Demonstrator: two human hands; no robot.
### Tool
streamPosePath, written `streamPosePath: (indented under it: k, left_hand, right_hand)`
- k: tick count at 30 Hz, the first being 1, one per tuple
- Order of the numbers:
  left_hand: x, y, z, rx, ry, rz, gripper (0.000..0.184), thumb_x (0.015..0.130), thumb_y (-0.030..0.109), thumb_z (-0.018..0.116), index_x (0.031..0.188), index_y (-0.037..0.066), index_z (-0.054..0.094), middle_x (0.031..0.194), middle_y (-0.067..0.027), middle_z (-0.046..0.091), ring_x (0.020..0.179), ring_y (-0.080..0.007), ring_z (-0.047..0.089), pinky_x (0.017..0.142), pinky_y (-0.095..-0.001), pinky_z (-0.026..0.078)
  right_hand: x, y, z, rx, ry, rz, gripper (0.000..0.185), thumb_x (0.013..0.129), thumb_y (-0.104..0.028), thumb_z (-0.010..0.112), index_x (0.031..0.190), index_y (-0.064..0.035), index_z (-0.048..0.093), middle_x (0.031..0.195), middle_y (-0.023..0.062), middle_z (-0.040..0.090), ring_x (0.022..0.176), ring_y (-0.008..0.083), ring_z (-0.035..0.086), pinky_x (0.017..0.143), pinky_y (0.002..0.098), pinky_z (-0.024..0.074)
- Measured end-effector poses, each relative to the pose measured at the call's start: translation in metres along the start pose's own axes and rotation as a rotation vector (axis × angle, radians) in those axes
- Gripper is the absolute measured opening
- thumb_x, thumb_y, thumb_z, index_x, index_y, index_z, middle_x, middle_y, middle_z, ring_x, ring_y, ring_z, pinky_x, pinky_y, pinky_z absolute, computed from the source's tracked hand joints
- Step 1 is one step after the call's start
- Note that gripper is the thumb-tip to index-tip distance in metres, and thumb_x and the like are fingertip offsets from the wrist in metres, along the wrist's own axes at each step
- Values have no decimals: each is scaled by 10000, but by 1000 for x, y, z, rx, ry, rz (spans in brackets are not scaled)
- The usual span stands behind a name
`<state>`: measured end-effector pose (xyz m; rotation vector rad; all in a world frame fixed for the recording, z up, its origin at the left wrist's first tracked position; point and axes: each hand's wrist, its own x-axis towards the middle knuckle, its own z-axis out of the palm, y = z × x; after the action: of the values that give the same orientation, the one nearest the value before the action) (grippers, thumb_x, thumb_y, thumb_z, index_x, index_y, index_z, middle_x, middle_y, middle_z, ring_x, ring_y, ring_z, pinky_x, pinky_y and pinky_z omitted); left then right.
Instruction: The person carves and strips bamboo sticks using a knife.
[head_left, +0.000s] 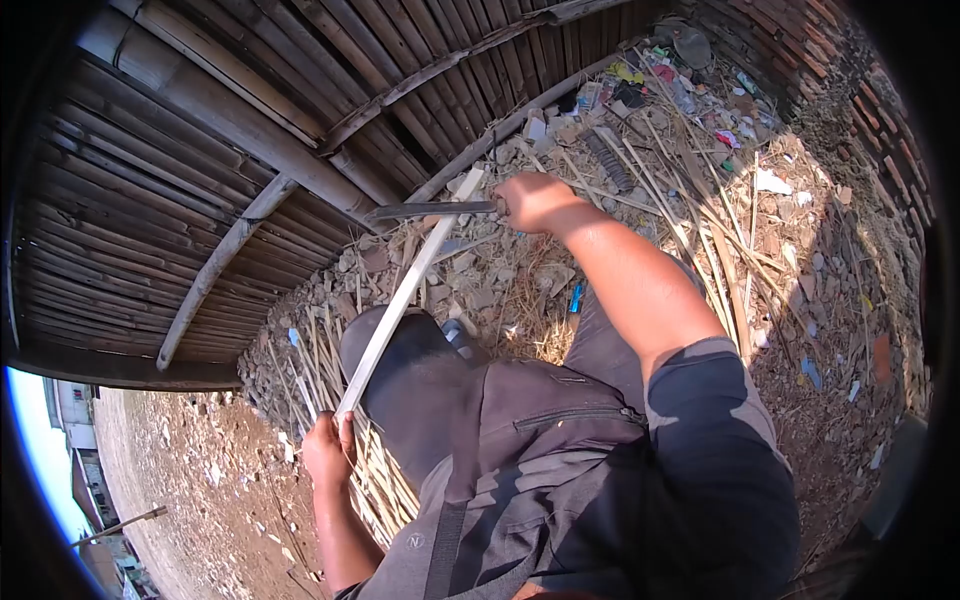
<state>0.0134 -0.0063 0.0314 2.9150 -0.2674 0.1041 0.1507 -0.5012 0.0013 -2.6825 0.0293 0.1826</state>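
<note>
My left hand (328, 450) is closed around the lower end of a long, pale bamboo strip (405, 293), which slants up across my knee. In my right hand (540, 203), the fingers are wrapped round the handle of a long-bladed knife (435, 210). Its dark blade points left and crosses the strip near the upper end. Whether the edge bites into the strip, I cannot tell. Beside my left forearm lies a bundle of thin bamboo strips (385, 490), partly hidden by my leg and arm.
A bamboo-slat wall (200, 190) leans close on the left and above. Rubble and stones (465, 270) cover the ground, with loose bamboo strips (715, 250) to the right. Plastic litter (680, 90) lies at the far end by a brick wall (800, 50). A dark bag (560, 415) hangs across my front.
</note>
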Motion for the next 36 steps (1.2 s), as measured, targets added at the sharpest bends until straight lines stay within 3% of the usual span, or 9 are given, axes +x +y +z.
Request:
streamPosePath:
  k: [6, 9, 12, 15, 18, 20, 23, 33, 36]
  left_hand:
    - [2, -1, 4, -1, -7, -23, 435, 1004, 387, 629, 802, 10, 550, 604, -199, 584, 575, -433, 609, 529, -487, 457]
    - [5, 5, -1, 10, -40, -51, 442, 1022, 396, 594, 812, 8, 569, 623, -229, 593, 605, -460, 612, 549, -510, 460]
    - [6, 10, -2, 29, -16, -51, 474, 1032, 421, 563, 798, 8, 578, 637, -253, 596, 628, -490, 606, 563, -532, 461]
    - [2, 10, 1, -5, -28, -86, 469, 1027, 417, 575, 794, 9, 578, 636, -253, 596, 627, -490, 609, 560, -532, 460]
    - [-11, -10, 13, 16, 11, -69, 419, 1006, 372, 624, 802, 9, 579, 627, -234, 595, 602, -458, 614, 543, -509, 456]
    - [-17, 3, 12, 5, 25, -51, 386, 1000, 347, 636, 815, 11, 587, 627, -222, 596, 584, -442, 610, 536, -498, 455]
    - [-9, -3, 6, -39, 24, -11, 325, 993, 309, 649, 863, 15, 603, 623, -197, 592, 550, -418, 589, 525, -478, 451]
    - [-4, -2, 17, -27, -9, -39, 379, 1003, 365, 627, 868, 12, 600, 639, -213, 611, 598, -445, 617, 558, -503, 472]
    - [-4, 3, 18, 3, 16, -54, 419, 1000, 399, 629, 841, 12, 596, 649, -213, 624, 626, -450, 630, 572, -511, 481]
  right_hand:
    - [-25, -18, -7, -91, 72, 22, 399, 817, -104, 638, 1211, -120, 701, 1180, 186, 710, 1090, 356, 693, 928, 466, 557]
    - [-40, -46, -18, -83, -61, 27, 402, 806, -75, 619, 1198, -113, 699, 1156, 179, 719, 1086, 357, 699, 913, 465, 562]
    - [-44, -74, -3, -109, -126, -129, 303, 792, -118, 674, 1088, -135, 736, 1053, 111, 749, 1023, 338, 719, 844, 479, 570]
    - [-51, -95, 14, -128, -110, -364, 229, 770, -108, 688, 991, -139, 735, 961, 116, 749, 950, 345, 729, 795, 479, 570]
    - [-44, -77, 5, -49, -120, -255, 208, 780, -109, 684, 983, -116, 726, 956, 138, 745, 951, 356, 730, 802, 486, 570]
    - [-3, -20, 7, 115, -32, 54, 291, 844, -119, 635, 1120, -135, 727, 1073, 162, 744, 1058, 352, 712, 906, 465, 569]
    - [-9, -17, 7, -38, 13, 121, 278, 870, -126, 608, 1123, -108, 721, 1141, 184, 724, 1105, 356, 690, 933, 455, 557]
    - [-36, -46, 11, 72, 122, -51, 303, 830, -134, 627, 1117, -114, 724, 1165, 145, 721, 1112, 341, 689, 928, 459, 552]
    - [-51, -88, 1, -17, -128, -113, 295, 792, -108, 668, 1073, -155, 743, 1086, 105, 748, 1027, 327, 723, 853, 479, 580]
